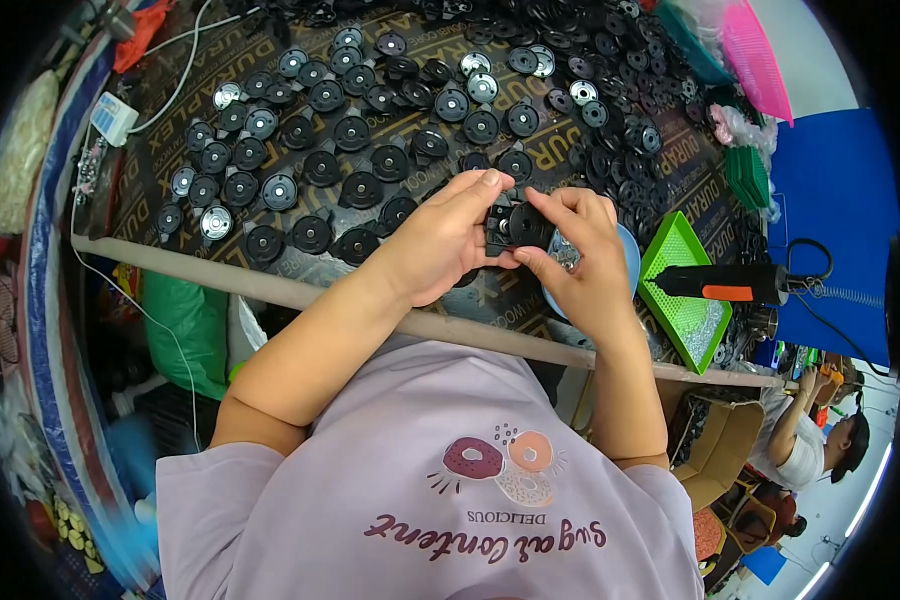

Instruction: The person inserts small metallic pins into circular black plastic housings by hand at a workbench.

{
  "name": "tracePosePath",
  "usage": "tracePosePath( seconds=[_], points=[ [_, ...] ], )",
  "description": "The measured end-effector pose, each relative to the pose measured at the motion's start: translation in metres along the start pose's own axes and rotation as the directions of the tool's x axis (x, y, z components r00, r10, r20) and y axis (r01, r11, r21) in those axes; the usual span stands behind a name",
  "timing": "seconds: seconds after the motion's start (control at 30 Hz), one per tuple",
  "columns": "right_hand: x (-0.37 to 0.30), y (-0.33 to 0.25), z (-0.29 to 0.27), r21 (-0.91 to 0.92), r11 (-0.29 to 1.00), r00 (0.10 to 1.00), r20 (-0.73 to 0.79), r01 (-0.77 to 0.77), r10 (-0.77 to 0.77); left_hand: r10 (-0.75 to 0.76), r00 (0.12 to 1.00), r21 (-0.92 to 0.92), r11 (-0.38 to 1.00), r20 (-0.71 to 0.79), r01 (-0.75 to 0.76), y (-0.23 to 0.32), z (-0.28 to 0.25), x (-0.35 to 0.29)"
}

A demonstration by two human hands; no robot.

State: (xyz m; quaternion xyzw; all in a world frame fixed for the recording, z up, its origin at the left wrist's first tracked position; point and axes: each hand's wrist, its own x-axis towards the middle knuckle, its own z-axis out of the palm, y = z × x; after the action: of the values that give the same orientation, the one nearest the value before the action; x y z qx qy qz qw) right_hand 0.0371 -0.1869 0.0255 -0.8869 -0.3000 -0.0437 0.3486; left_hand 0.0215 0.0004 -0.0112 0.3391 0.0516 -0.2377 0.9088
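Observation:
My left hand (pixel 440 238) is closed on the left side of a small black part (pixel 497 230) with a blocky edge, held just above the table. The fingers of my right hand (pixel 592 262) grip a black disc (pixel 530 226) by its right side. Disc and blocky part meet between my hands; whether they are joined I cannot tell. Behind and left of my hands, many black round parts (pixel 361 189) with metal centres lie on the dark printed table (pixel 300 225). Beside my right hand, partly covered by it, sits a light blue bowl (pixel 631 262) with small pieces inside.
A green tray (pixel 672 232) holds small clear pieces at the right. Above it a black electric screwdriver (pixel 735 284) with an orange patch points left on a coiled cord. Black parts are heaped at the far right, near a pink basket (pixel 757 62). Another person (pixel 805 440) sits beyond.

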Motion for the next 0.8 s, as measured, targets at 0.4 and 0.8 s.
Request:
tracePosePath(
  seconds=[0.4, 0.8],
  points=[
    [0.005, -0.014, 0.001, -0.079, 0.996, 0.999, 0.020, 0.033, -0.031, 0.001, 1.000, -0.025, 1.000, 0.012, -0.001, -0.001, 0.003, -0.001],
    [0.003, -0.018, 0.013, -0.094, 0.995, 0.998, -0.041, 0.042, -0.046, 0.054, 0.993, 0.040, 0.998, -0.102, -0.050, -0.004, 0.008, -0.008]
  ],
)
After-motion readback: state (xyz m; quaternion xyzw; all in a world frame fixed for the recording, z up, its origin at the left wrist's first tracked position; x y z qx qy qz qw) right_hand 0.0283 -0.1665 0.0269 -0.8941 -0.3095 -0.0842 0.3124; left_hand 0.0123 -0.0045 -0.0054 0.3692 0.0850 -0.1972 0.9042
